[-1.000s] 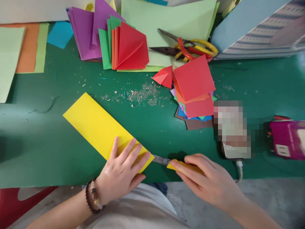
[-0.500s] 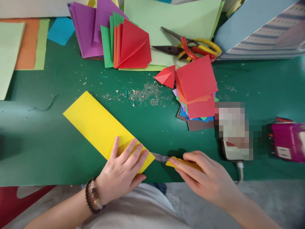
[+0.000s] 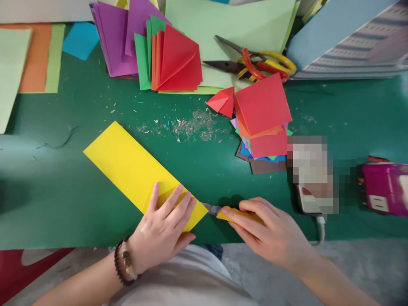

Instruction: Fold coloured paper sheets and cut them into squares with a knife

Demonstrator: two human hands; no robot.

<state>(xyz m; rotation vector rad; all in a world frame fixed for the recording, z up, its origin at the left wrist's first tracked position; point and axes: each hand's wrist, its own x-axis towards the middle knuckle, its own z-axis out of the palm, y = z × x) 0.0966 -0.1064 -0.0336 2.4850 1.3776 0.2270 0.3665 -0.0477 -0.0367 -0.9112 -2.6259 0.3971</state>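
A long folded strip of yellow paper (image 3: 127, 159) lies slantwise on the green table. My left hand (image 3: 167, 221) rests flat on its lower right part, fingers spread, pressing it down. At the strip's right corner, the grey blade of a yellow-handled utility knife (image 3: 237, 214) reaches the paper's edge, its tip hidden by the paper. My right hand (image 3: 270, 231) is closed around the handle, with the index finger stretched along it.
Red paper squares (image 3: 263, 104) top a mixed stack right of centre, beside a small folded red piece (image 3: 223, 103). Pliers (image 3: 229, 66) and scissors lie behind on pale green paper (image 3: 197, 29). A partly blurred phone (image 3: 310, 204) with a cable and a purple box (image 3: 384, 187) stand right.
My right hand and the knife have shifted slightly left and up, and less of the blade shows beyond the paper. My left hand and the yellow paper stay nearly still.
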